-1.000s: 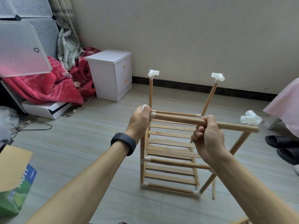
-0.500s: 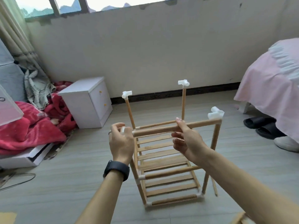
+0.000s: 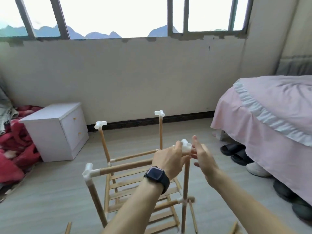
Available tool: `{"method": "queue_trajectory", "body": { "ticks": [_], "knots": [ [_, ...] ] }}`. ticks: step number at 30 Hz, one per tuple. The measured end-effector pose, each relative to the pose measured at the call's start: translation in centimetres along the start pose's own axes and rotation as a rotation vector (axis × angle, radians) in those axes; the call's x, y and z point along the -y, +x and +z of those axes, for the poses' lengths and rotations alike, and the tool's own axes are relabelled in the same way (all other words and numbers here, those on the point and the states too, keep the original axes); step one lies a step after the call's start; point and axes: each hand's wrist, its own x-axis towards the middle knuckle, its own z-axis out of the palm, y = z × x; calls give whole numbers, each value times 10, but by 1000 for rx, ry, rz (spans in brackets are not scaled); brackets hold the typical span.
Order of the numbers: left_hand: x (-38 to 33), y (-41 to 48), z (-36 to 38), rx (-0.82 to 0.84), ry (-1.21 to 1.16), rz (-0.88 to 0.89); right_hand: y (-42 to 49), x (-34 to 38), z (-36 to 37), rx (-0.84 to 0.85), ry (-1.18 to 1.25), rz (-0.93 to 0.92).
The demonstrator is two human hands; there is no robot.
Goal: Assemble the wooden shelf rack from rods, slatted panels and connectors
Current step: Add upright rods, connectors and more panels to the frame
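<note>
gripping corner connector point(image 3: 186, 146), left hand point(image 3: 168, 161)

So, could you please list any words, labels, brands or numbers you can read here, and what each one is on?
No text can be read in this view.
The watch face is dark.
The rod, the connectors and the white cabinet show no print or labels.

The left hand point(image 3: 168, 159) covers where the top rod point(image 3: 126, 167) meets the white connector point(image 3: 186, 146). Its forearm point(image 3: 135, 205) hides part of the slatted panels point(image 3: 121, 186), and the near right leg point(image 3: 185, 186) runs off the bottom edge.
</note>
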Motion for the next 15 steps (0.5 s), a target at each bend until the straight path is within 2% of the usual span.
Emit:
{"method": "queue_trajectory", "body": {
  "ticks": [3, 8, 15],
  "knots": [
    [8, 0, 3, -39, 39, 11, 6, 2, 10, 105, -40, -33],
    [19, -12, -1, -67, 80, 73, 10, -15, 10, -12, -49, -131],
    [24, -9, -2, -76, 78, 44, 8, -26, 7, 16, -62, -212]
  ]
}}
